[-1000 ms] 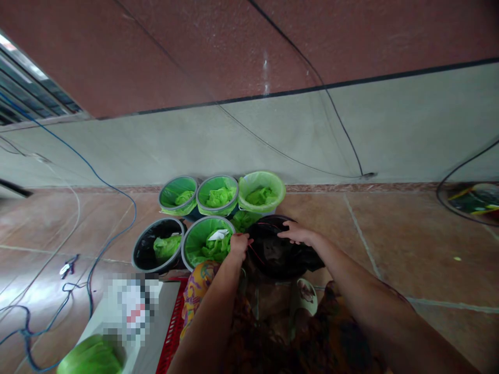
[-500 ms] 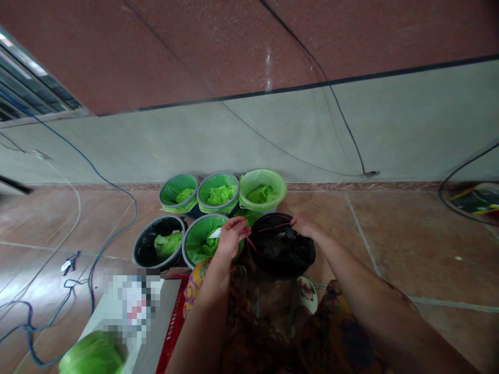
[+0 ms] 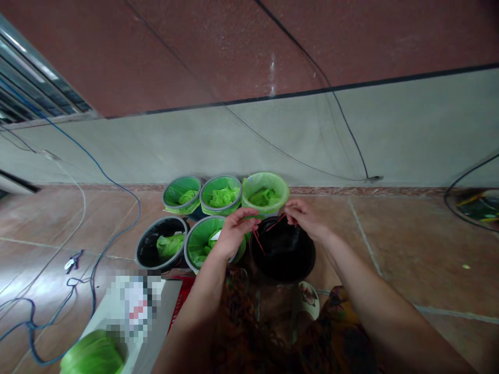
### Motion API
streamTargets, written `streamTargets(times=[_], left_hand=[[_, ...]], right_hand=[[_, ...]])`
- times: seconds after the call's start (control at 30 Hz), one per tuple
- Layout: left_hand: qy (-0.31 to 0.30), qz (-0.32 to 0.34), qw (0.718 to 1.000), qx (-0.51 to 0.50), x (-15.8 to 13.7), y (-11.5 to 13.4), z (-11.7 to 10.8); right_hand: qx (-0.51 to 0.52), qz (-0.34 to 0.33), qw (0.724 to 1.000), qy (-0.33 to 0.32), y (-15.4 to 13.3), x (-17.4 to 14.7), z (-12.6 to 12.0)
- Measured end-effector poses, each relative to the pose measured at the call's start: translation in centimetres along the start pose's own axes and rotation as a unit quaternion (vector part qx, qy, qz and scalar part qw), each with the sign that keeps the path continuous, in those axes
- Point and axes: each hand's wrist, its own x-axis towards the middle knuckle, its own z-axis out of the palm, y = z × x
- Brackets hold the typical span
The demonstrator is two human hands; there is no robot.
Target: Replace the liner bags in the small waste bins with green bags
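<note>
A thin red string point(image 3: 259, 243) hangs above the mouth of a round black bin point(image 3: 281, 270), whose inside is dark. My left hand point(image 3: 234, 234) is over the bin's left side, its thumb and fingers pinched on the string. Across from it, my right hand point(image 3: 307, 221) pinches another part of the string above the bin's right rear rim. Beside my left forearm stands a grey-rimmed bin point(image 3: 188, 255) lined with a green bag, with leafy greens and a white scrap inside.
Several more lined bins holding greens point(image 3: 265, 182) stand by the wall. A black-lined bin point(image 3: 142, 244) is at left. A cabbage point(image 3: 92, 354) lies on a white surface point(image 3: 161, 311) beside a red crate point(image 3: 181, 301). Blue cable point(image 3: 117, 234) winds across the tiles. A patterned slipper point(image 3: 309, 297) shows below.
My hands have come nearer each other, the right moving left and upward. The red string, stretched across the bin before, now bends down between them.
</note>
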Motion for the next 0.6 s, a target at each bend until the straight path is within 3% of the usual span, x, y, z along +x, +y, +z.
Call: streamTargets(times=[0.1, 0.2, 0.33, 0.47, 0.53, 0.6], left_hand=[[-0.013, 0.023, 0.999, 0.04, 0.8, 0.6, 1.6], [-0.026, 0.07, 0.992, 0.099, 1.8, 0.9, 3.2], [-0.03, 0.114, 0.972, 0.203, 2.8, 0.4, 3.9], [0.098, 0.114, 0.936, 0.318, 3.2, -2.0, 2.6], [0.066, 0.089, 0.922, 0.37, 3.0, -3.9, 2.2], [-0.036, 0.076, 0.918, 0.387, 2.8, -5.9, 2.4]], right_hand=[[-0.003, -0.076, 0.99, -0.122, -1.2, -1.6, 1.4], [-0.048, -0.081, 0.975, -0.203, -1.6, -2.7, 3.0], [-0.11, -0.079, 0.979, -0.152, -1.3, -2.2, 3.8], [-0.141, -0.04, 0.985, -0.09, -1.1, -1.1, 2.7], [-0.122, -0.034, 0.989, -0.072, -1.1, -0.8, 2.3], [-0.098, -0.037, 0.993, -0.061, -1.0, -0.6, 2.4]])
